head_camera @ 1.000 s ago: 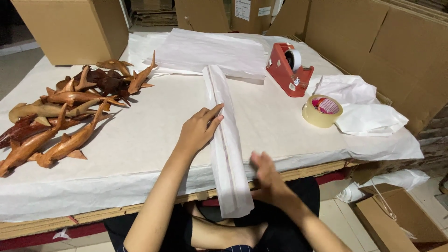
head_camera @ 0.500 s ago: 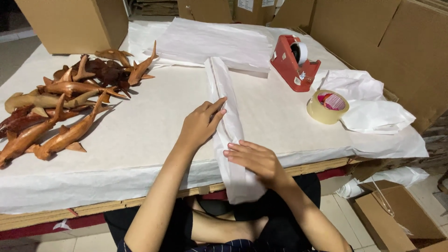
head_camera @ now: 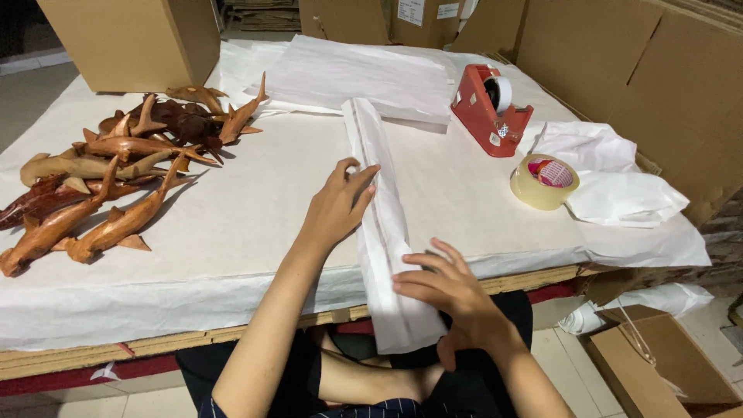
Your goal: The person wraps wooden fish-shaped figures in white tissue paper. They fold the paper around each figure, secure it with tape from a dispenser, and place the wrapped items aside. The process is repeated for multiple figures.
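White paper roll [head_camera: 379, 224] under left hand [head_camera: 337, 207], right hand [head_camera: 445, 290].

Left hand [head_camera: 337, 207] flat, fingers extended; right hand [head_camera: 445, 288] spread, palm down.

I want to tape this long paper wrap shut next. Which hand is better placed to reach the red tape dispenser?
The right hand: the red tape dispenser stands on its side of the paper wrap, while the left hand lies across the wrap's far edge.
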